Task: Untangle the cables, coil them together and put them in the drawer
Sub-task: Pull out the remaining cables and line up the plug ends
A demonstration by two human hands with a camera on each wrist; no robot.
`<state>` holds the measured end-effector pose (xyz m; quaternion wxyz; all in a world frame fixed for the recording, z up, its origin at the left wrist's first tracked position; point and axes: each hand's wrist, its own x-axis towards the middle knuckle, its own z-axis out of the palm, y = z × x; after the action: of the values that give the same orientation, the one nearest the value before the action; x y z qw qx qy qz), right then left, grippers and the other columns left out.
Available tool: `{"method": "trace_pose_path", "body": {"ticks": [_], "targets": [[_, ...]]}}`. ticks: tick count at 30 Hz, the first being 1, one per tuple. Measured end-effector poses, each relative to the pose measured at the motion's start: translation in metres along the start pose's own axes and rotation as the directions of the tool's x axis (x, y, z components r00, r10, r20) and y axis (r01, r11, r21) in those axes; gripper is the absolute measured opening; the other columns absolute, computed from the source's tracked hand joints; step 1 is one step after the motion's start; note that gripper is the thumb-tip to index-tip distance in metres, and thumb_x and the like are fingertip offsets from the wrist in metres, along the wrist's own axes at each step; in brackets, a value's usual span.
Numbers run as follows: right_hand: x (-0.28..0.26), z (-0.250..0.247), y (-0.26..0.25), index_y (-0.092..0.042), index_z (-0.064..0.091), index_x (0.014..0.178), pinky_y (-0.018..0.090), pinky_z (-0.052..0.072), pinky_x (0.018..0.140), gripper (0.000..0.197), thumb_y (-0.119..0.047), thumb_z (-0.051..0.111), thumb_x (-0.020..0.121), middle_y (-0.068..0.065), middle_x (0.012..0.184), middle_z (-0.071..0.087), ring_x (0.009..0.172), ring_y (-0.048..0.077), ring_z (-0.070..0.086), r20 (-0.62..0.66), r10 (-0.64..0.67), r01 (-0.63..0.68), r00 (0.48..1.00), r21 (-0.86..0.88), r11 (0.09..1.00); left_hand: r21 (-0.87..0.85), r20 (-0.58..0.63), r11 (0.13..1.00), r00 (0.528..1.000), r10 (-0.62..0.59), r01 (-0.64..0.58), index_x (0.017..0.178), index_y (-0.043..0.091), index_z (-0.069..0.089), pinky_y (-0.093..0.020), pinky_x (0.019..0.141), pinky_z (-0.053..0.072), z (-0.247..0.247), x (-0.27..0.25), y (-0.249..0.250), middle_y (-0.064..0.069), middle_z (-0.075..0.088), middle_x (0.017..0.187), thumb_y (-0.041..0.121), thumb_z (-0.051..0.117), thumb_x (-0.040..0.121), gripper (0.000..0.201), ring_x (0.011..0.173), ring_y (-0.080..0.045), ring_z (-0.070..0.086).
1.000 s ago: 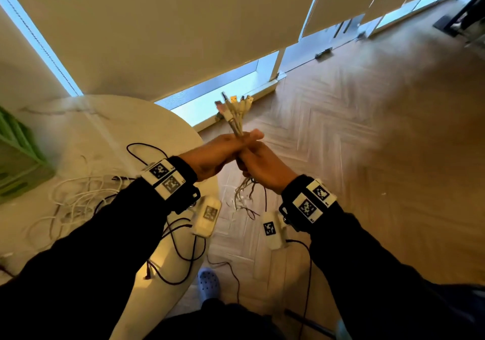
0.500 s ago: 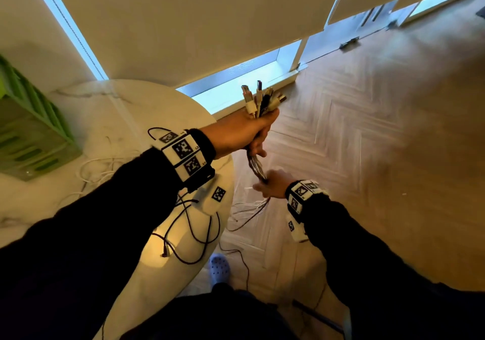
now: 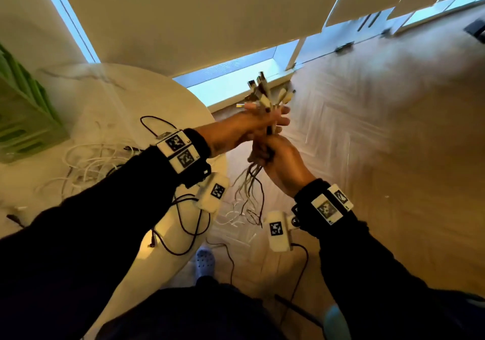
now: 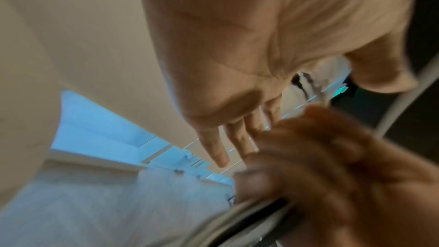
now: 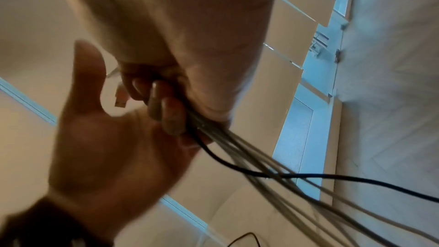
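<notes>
A bundle of cables (image 3: 262, 98) stands upright between my hands, over the floor just off the table edge. Its plug ends fan out above my left hand (image 3: 262, 124). That hand lies against the bundle with fingers straight and thumb apart; the left wrist view shows its flat palm (image 4: 237, 63). Just below, my right hand (image 3: 278, 161) grips the bundle; its fingers (image 5: 166, 112) curl round the grey and black strands (image 5: 237, 147). The loose tails (image 3: 249, 190) hang towards the floor. In the right wrist view the left hand (image 5: 106, 147) is spread beside the grip.
A round white marble table (image 3: 131, 98) is at left, with more loose white cables (image 3: 89, 161) on it. A black cable (image 3: 183, 224) hangs over its edge. A green drawer unit (image 3: 23, 119) stands at the table's far left. Wooden floor spreads to the right.
My right hand has slid up the bundle from low down to just under the left hand. The left hand, which was gripping the top, has straightened its fingers.
</notes>
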<state>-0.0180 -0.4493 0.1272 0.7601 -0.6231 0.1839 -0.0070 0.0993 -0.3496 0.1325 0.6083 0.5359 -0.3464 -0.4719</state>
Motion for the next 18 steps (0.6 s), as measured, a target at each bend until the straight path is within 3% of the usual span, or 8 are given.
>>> {"method": "trace_pose_path", "body": {"ticks": [2, 4, 7, 9, 11, 12, 15, 18], "targets": [[-0.01, -0.01, -0.012, -0.011, 0.045, 0.073, 0.033, 0.037, 0.066, 0.023, -0.017, 0.043, 0.095, 0.002, 0.062, 0.04, 0.058, 0.018, 0.039, 0.077, 0.006, -0.016, 0.997, 0.135, 0.991, 0.063, 0.125, 0.997, 0.991, -0.055, 0.047, 0.132, 0.026, 0.055, -0.035, 0.11, 0.044, 0.002, -0.008, -0.029, 0.001, 0.062, 0.135, 0.049, 0.077, 0.082, 0.06, 0.13, -0.013, 0.056], [-0.019, -0.015, -0.026, -0.016, 0.03, 0.067, 0.037, 0.024, 0.067, 0.031, -0.017, 0.043, 0.095, 0.001, 0.058, 0.026, 0.055, 0.02, 0.023, 0.212, -0.006, -0.041, 0.977, 0.216, 0.976, 0.312, 0.259, 0.939, 0.937, -0.233, 0.147, 0.13, 0.023, 0.059, -0.036, 0.113, 0.043, 0.013, -0.015, -0.065, 0.004, 0.065, 0.131, 0.04, 0.079, 0.084, 0.053, 0.126, -0.007, 0.057], [-0.031, -0.02, -0.044, -0.019, 0.03, 0.063, 0.038, 0.031, 0.073, 0.033, -0.021, 0.047, 0.091, 0.0, 0.056, 0.025, 0.053, 0.021, 0.022, 0.316, -0.028, -0.057, 0.948, 0.257, 0.965, 0.662, 0.163, 0.728, 0.912, -0.376, 0.182, 0.098, 0.021, 0.074, -0.043, 0.097, 0.053, 0.016, -0.013, -0.095, 0.002, 0.074, 0.1, 0.071, 0.059, 0.086, 0.054, 0.098, -0.016, 0.068], [-0.039, -0.024, -0.051, -0.018, 0.031, 0.063, 0.04, 0.044, 0.092, 0.032, -0.022, 0.042, 0.094, 0.006, 0.059, 0.031, 0.06, 0.026, 0.038, 0.271, -0.066, 0.019, 0.96, 0.172, 0.985, 0.751, -0.127, 0.638, 0.985, -0.114, 0.171, 0.083, 0.011, 0.07, -0.044, 0.077, 0.054, -0.001, -0.009, -0.102, -0.004, 0.069, 0.08, 0.068, 0.04, 0.095, 0.065, 0.075, -0.026, 0.065], [-0.041, -0.028, -0.052, -0.018, 0.035, 0.065, 0.044, 0.041, 0.11, 0.036, -0.021, 0.035, 0.101, 0.008, 0.063, 0.033, 0.071, 0.029, 0.05, 0.172, -0.097, 0.082, 0.98, 0.09, 0.992, 0.772, -0.369, 0.619, 0.894, 0.252, 0.144, 0.071, 0.008, 0.058, -0.045, 0.063, 0.047, -0.017, -0.008, -0.11, -0.004, 0.057, 0.066, 0.063, 0.029, 0.097, 0.067, 0.062, -0.03, 0.053], [-0.04, -0.03, -0.051, -0.019, 0.038, 0.065, 0.046, 0.041, 0.11, 0.039, -0.022, 0.034, 0.103, 0.006, 0.063, 0.033, 0.07, 0.028, 0.05, 0.108, -0.1, 0.092, 0.989, 0.073, 0.993, 0.766, -0.415, 0.628, 0.854, 0.313, 0.142, 0.069, 0.011, 0.052, -0.044, 0.06, 0.043, -0.018, -0.008, -0.115, -0.001, 0.05, 0.063, 0.059, 0.03, 0.098, 0.061, 0.06, -0.029, 0.048], [-0.025, -0.025, -0.049, -0.024, 0.042, 0.059, 0.045, 0.052, 0.097, 0.047, -0.025, 0.038, 0.106, -0.003, 0.058, 0.028, 0.056, 0.02, 0.037, -0.091, -0.095, 0.099, 0.991, 0.047, 0.994, 0.711, -0.23, 0.692, 0.971, 0.062, 0.125, 0.086, 0.016, 0.045, -0.04, 0.061, 0.04, 0.007, -0.012, -0.136, 0.005, 0.047, 0.07, 0.048, 0.046, 0.102, 0.036, 0.063, -0.024, 0.048], [-0.012, -0.019, -0.05, -0.024, 0.038, 0.06, 0.038, 0.05, 0.07, 0.046, -0.023, 0.039, 0.106, -0.006, 0.056, 0.025, 0.051, 0.015, 0.027, -0.19, -0.064, 0.048, 0.98, -0.091, 0.995, 0.62, 0.045, 0.776, 0.982, -0.185, 0.118, 0.114, 0.017, 0.044, -0.036, 0.073, 0.049, 0.029, -0.027, -0.142, 0.004, 0.057, 0.094, 0.051, 0.069, 0.091, 0.048, 0.079, -0.014, 0.057]]}}
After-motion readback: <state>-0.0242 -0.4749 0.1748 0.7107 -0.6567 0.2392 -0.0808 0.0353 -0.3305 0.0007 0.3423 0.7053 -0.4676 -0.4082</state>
